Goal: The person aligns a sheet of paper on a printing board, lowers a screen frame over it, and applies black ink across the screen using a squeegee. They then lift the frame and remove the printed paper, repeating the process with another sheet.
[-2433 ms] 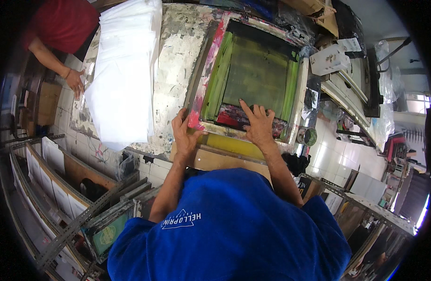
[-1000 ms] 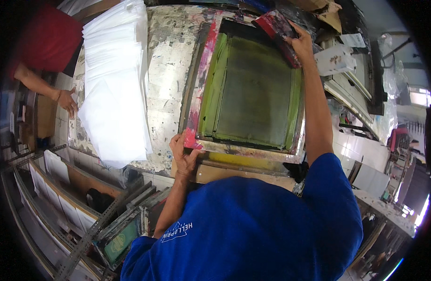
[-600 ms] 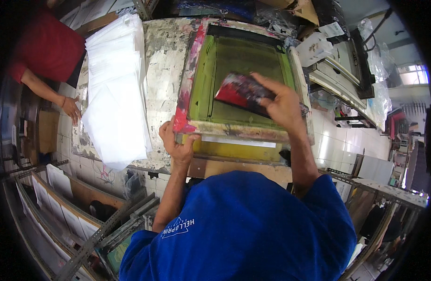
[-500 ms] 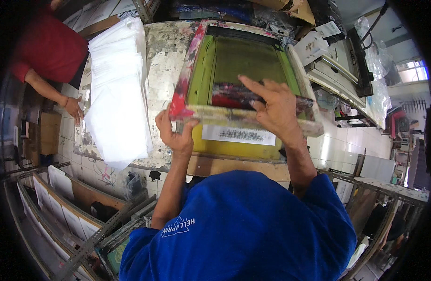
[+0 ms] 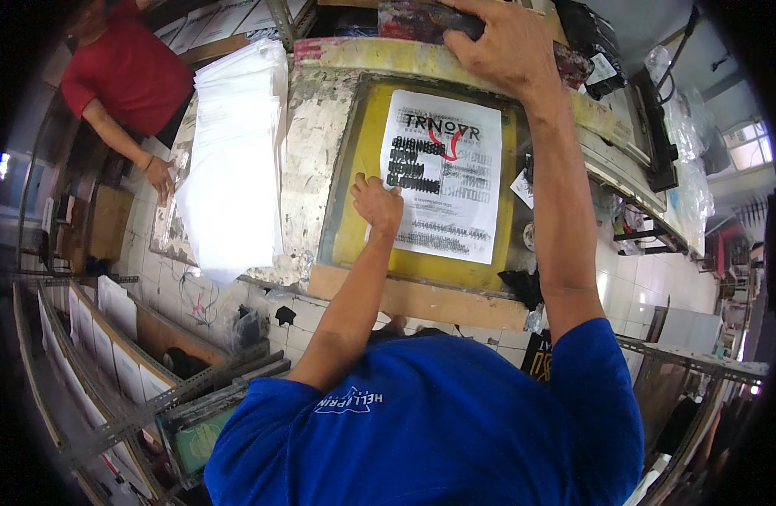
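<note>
A white sheet with black and red print lies on the yellow printing board. At the sheet's left edge my left hand is closed, the thumb and curled fingers pinching the paper. Farther away, my right hand reaches to the raised screen frame, whose near bar is pale and paint-stained. It grips an ink-smeared, dark red squeegee just beyond that bar, with some of the fingers cut off by the upper rim. The frame's mesh is out of sight.
Left of the board, a long stack of white sheets covers part of the stained table. A person in a red shirt stands there, one hand beside the stack. Shelving racks stand lower left; a black cloth hangs near the board's right corner.
The screen frame has swung up and away, uncovering the printed sheet. My left hand has left the frame's corner for the sheet's edge. My right hand has moved far forward with the squeegee.
</note>
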`<act>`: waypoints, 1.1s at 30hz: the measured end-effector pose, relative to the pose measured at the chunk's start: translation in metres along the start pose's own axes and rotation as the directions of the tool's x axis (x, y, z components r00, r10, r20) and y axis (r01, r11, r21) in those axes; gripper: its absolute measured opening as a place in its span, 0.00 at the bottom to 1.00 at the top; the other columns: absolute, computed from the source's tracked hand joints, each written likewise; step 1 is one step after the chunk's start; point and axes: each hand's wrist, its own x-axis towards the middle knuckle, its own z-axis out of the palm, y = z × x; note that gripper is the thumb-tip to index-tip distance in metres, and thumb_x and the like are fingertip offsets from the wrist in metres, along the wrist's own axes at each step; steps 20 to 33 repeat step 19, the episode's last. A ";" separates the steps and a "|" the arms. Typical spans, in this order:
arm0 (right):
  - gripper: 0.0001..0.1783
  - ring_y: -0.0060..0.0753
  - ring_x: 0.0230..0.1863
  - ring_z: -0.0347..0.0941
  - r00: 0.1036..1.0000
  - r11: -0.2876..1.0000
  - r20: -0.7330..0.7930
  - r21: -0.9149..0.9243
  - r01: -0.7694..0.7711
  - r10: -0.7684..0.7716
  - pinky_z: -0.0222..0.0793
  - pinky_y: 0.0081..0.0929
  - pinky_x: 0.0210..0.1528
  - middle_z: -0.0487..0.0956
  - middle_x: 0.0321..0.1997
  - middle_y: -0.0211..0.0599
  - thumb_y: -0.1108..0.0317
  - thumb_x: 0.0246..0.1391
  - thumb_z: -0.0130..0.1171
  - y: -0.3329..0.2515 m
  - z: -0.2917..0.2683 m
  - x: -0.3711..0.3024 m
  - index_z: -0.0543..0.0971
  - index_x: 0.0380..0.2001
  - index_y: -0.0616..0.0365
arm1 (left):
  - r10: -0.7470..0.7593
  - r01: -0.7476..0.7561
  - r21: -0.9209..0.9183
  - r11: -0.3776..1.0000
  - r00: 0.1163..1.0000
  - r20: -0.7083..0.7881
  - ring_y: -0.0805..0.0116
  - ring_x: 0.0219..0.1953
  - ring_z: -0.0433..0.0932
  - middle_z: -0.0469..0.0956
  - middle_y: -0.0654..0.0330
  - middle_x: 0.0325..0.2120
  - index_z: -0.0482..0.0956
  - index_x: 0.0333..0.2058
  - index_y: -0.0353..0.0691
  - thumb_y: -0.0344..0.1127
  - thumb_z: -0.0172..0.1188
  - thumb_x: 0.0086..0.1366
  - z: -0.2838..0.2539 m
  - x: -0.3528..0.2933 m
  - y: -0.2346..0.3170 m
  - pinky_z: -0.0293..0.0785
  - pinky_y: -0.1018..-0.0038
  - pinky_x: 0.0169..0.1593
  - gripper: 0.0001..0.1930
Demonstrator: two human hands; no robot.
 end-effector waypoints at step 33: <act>0.24 0.49 0.50 0.83 0.995 0.996 0.033 0.034 0.088 -0.089 0.77 0.37 0.56 0.86 0.43 0.51 0.60 0.45 0.61 -0.026 -0.019 0.010 0.86 0.47 0.56 | -0.452 0.139 -0.933 0.332 0.892 -0.028 0.61 0.61 0.76 0.78 0.51 0.58 0.69 0.67 0.38 0.15 0.58 0.60 -0.134 -0.261 -0.317 0.64 0.70 0.69 0.34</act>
